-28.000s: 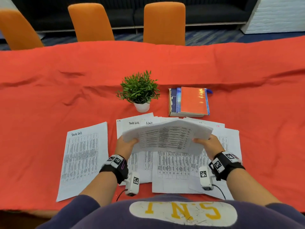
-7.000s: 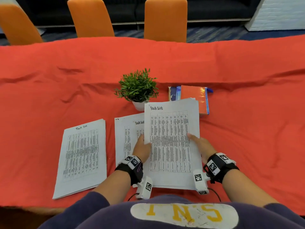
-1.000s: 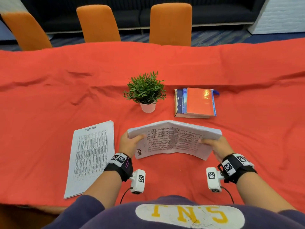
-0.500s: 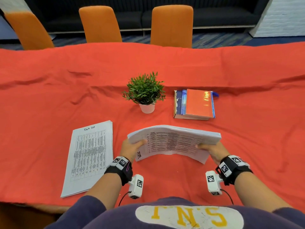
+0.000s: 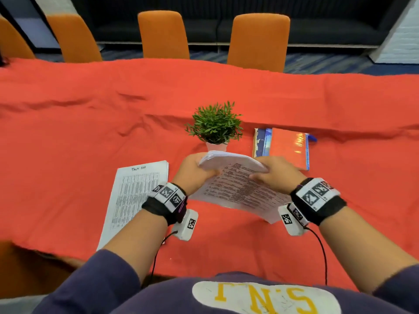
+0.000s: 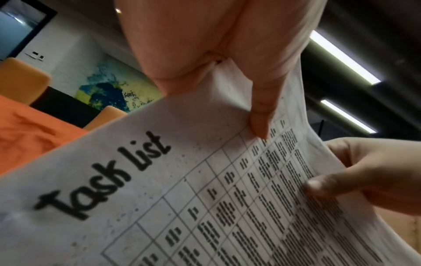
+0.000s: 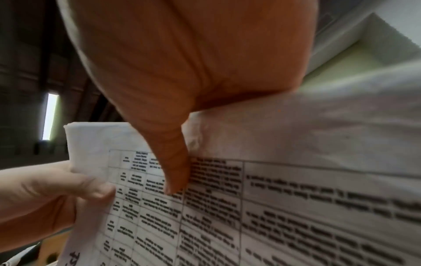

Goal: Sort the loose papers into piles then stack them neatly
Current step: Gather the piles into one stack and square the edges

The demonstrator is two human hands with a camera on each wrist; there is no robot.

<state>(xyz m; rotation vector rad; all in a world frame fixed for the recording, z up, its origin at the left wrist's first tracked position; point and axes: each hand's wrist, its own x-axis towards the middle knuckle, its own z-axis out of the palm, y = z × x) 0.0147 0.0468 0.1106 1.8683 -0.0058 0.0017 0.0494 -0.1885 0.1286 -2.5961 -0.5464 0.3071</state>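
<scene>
Both hands hold a thick bundle of printed "Task list" sheets [image 5: 235, 186] lifted off the red tablecloth, tilted and bowed. My left hand [image 5: 195, 173] grips its left side, thumb on the printed face [image 6: 262, 115]. My right hand [image 5: 274, 175] grips the upper right side, thumb on the print [image 7: 175, 172]. The bundle [image 6: 205, 198] fills the left wrist view, with the other hand at its far edge. It also fills the right wrist view [image 7: 296, 198]. A second pile of task sheets [image 5: 136, 198] lies flat on the cloth at the left.
A small potted plant [image 5: 215, 125] stands just behind the held bundle. A stack of books [image 5: 283, 146] with an orange cover lies to its right. The red tablecloth [image 5: 90, 123] covers the table. Orange chairs [image 5: 258, 39] line the far side.
Both hands have drawn closer together and turned the bundle from a wide, level hold to a tilted one. The view has shifted left. The left pile has not moved.
</scene>
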